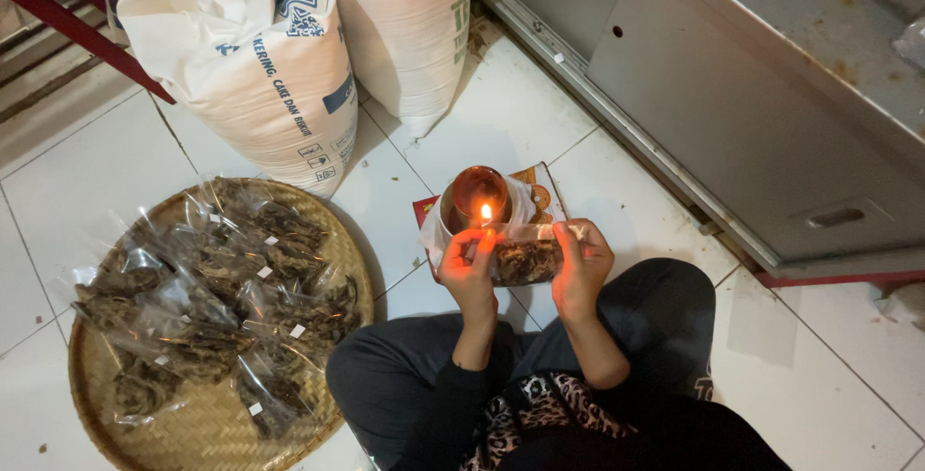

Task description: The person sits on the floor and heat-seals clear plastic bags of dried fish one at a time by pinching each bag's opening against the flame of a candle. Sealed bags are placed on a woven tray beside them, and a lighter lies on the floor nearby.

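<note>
From the head camera, the left hand [469, 267] and the right hand [581, 264] both hold one small clear bag [525, 257] of dark dried pieces, each pinching one end. Just above the hands, a small flame [486, 211] burns in a round bowl [477, 192]. Left of the hands, a woven tray [207, 428] carries many similar bags.
</note>
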